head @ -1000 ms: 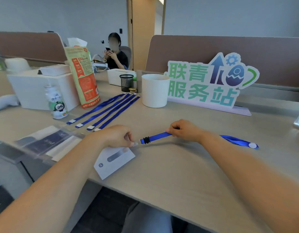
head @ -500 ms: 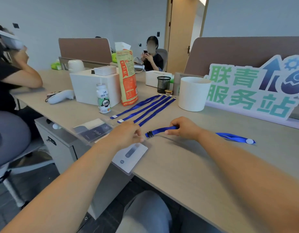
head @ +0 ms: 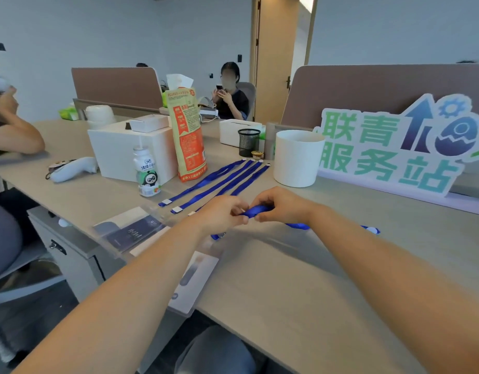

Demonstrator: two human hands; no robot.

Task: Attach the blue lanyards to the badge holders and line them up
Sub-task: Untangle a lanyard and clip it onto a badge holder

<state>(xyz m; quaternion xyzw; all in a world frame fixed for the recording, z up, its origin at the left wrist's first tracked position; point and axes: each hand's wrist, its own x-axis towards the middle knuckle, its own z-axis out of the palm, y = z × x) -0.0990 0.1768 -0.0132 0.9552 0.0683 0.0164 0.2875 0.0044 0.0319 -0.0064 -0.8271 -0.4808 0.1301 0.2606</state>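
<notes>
Strap of blue lanyard (head: 255, 211) sits pinched in curled fingers (head: 239, 211) of left hand (head: 222, 211) and right hand (head: 281, 206) in front of white cup (head: 297, 160), clip (head: 218, 235) dangling toward badge holder (head: 195, 276) nearer than cup at counter (head: 286, 292) edge; keep strap taut, steer clip squarely onto holder.

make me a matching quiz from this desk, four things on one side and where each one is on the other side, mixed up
Things
1 white cup
2 black mesh pot
3 drink bottle
4 loose blue lanyard

Places
a pinched between the left hand and the right hand
b in front of the white box, left of the orange bag
c directly beside the green sign, on its left
d behind the far ends of the laid-out lanyards

Pairs: 1-c, 2-d, 3-b, 4-a
</notes>
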